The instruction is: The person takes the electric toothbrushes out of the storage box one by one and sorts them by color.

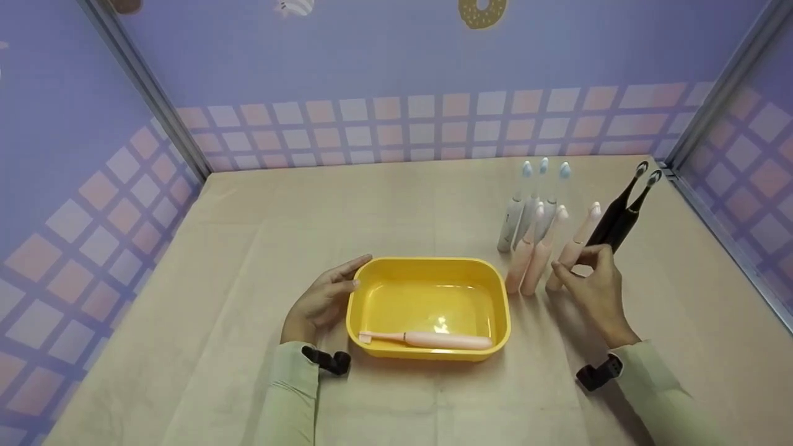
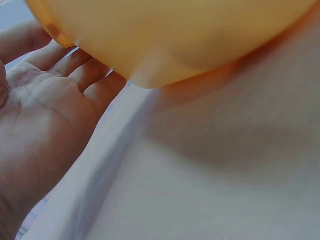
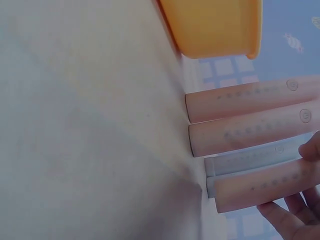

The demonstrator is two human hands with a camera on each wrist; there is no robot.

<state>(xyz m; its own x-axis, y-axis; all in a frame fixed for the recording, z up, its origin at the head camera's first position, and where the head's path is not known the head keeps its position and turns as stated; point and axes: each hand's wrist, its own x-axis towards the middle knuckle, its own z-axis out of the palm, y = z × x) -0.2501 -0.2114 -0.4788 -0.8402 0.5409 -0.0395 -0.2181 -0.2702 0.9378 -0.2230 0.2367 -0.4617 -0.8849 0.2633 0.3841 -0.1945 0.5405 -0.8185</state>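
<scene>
My left hand (image 1: 321, 301) touches the left end of a yellow rectangular box (image 1: 427, 265), its fingers fairly straight against the outer wall. One pink electric toothbrush (image 1: 449, 340) lies inside along the near wall, head to the left. To the box's right, my right hand (image 1: 596, 294) pinches the handle of another pink electric toothbrush (image 1: 573, 251) between thumb and fingers. In the right wrist view this pink handle (image 3: 262, 187) has its base visible. Two more pink toothbrushes (image 1: 538, 263) stand upright just left of it.
Three white electric toothbrushes (image 1: 512, 222) with bluish heads stand behind the pink ones. Two black toothbrushes (image 1: 622, 217) stand to the right, beyond my right hand. A pale cloth (image 1: 297, 217) covers the table, and patterned walls (image 1: 396, 56) enclose the back and sides.
</scene>
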